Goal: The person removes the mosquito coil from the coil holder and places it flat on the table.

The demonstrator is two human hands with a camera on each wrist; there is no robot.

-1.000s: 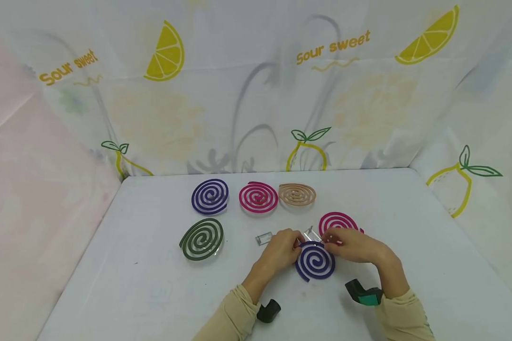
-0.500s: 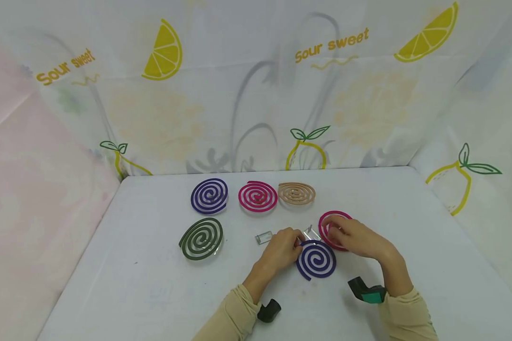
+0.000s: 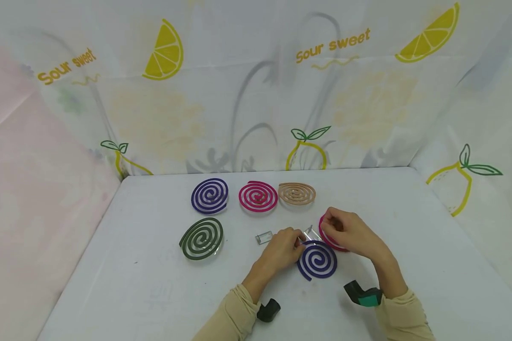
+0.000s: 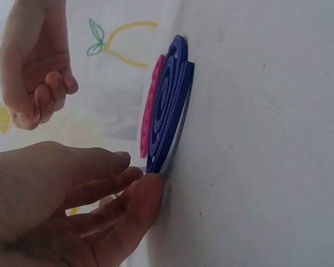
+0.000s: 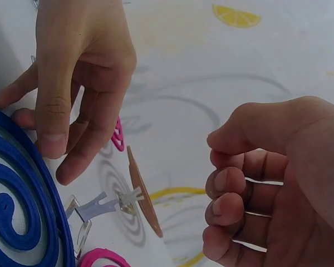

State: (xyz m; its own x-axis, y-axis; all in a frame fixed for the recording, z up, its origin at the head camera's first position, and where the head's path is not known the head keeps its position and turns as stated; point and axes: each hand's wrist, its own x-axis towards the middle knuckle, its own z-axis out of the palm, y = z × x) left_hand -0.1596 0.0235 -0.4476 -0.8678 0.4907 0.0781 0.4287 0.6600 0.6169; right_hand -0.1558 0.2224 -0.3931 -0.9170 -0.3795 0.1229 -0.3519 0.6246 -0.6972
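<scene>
My left hand [image 3: 283,247] pinches the upper left rim of a blue mosquito coil [image 3: 317,259], which lies nearly flat on the table. In the left wrist view the thumb and forefinger [image 4: 134,172] meet at that coil's near end. My right hand [image 3: 347,229] hovers over a pink mosquito coil [image 3: 330,241] behind the blue one and hides much of it. In the right wrist view its fingers [image 5: 225,181] are curled toward the thumb, with nothing visible between them. A thin metal coil stand [image 5: 97,208] shows beside the blue coil.
Along the back stand another blue coil [image 3: 210,196], a pink coil [image 3: 258,196] and a tan coil [image 3: 297,194]. A green coil [image 3: 201,239] sits tilted to the left. A small metal stand [image 3: 263,237] lies left of my left hand.
My right hand has left the blue coil's rim and moved up and right over the pink coil, and its fingers have curled in. My left hand has stayed at the blue coil.
</scene>
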